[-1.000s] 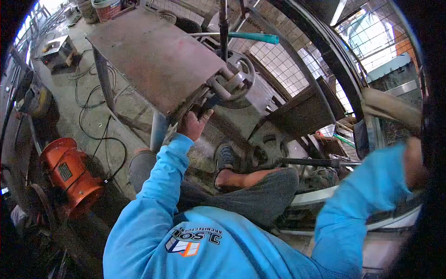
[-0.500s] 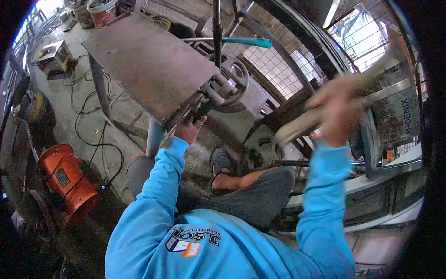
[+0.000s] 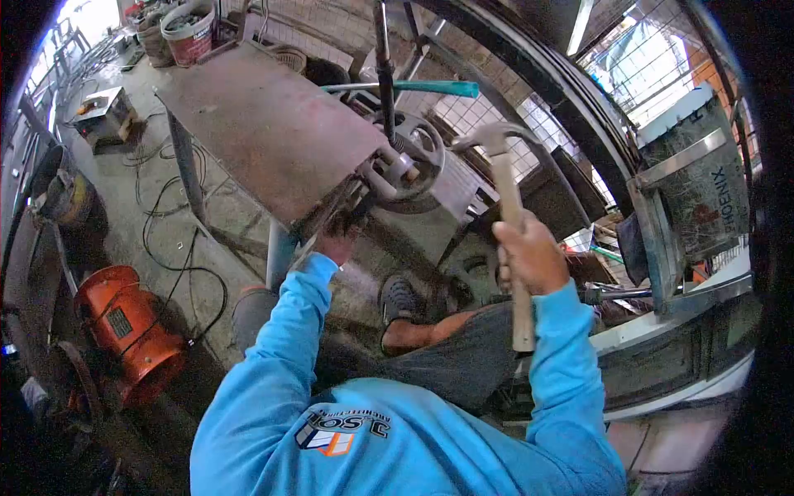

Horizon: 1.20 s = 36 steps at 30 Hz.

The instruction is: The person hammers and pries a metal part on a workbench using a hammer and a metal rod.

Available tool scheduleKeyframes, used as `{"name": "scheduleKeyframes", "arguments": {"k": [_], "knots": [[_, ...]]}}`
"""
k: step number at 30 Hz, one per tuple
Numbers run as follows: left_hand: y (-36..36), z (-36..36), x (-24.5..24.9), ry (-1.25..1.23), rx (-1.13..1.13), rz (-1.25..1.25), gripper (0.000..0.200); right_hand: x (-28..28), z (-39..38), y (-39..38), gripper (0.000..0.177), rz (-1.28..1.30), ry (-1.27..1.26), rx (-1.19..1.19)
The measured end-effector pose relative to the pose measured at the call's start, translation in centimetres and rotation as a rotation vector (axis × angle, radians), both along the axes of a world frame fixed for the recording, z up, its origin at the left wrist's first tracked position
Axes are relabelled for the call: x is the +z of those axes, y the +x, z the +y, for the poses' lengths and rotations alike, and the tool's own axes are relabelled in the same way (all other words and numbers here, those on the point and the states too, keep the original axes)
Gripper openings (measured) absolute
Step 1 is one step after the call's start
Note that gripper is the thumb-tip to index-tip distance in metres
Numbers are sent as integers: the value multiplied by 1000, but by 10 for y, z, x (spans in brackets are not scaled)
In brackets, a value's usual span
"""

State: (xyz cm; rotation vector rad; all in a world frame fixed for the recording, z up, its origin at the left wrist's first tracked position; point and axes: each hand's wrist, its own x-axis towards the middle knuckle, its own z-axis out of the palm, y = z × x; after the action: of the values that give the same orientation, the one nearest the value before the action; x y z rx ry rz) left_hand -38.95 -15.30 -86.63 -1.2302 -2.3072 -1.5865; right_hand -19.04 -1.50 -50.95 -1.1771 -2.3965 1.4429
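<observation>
My right hand [image 3: 533, 255] is closed around the wooden handle of a claw hammer [image 3: 506, 178]. The hammer stands nearly upright, with its metal head above the fist. Down at the near edge of a rusty metal-topped table [image 3: 273, 124], my left hand [image 3: 337, 246] grips a thin metal strip [image 3: 304, 250], whose end shows beside the wrist. Shadow hides most of the left fingers. A metal screw mechanism with a handwheel [image 3: 430, 157] is just beyond that hand, at the table's corner.
An orange cylindrical blower [image 3: 131, 322] lies on the floor at left, near black cables [image 3: 153, 207]. A metal box [image 3: 103, 116] and buckets [image 3: 188, 33] are farther back. A teal-handled bar [image 3: 438, 88] crosses behind the handwheel. Metal framing and a panel marked PHOENIX [image 3: 699, 190] are at right.
My right hand has moved left and down, turning the hammer from a blurred, slanted swing to nearly upright. The left hand stays at the table edge. The view has shifted slightly.
</observation>
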Motion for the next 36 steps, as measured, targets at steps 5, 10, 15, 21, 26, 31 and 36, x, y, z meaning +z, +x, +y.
{"name": "scheduleKeyframes", "arguments": {"k": [5, 10, 15, 21, 26, 31, 36], "knots": [[9, -4, 70, -45, -4, -142, 39, 42, -17, 44, 28, 222, 165, -24], [23, -22, 113, -160, 110, -416, 51, 124, -18, 59, 25, 506, 742, 268], [15, 1, 73, 11, 180, -350, 57, 214, -70, 36, 33, 809, 1196, 228], [21, -20, 139, -184, 52, -508, 55, 160, -52, -5, 26, 717, 1639, 32], [13, 12, 96, 347, 133, -139, 58, -36, 1, -8, 31, -38, 836, 186], [16, -15, 105, -111, 106, -353, 55, 92, -8, 21, 34, 139, 610, -6], [23, -18, 114, -155, 111, -406, 54, 164, 0, -6, 16, 682, 1091, 225]]}}
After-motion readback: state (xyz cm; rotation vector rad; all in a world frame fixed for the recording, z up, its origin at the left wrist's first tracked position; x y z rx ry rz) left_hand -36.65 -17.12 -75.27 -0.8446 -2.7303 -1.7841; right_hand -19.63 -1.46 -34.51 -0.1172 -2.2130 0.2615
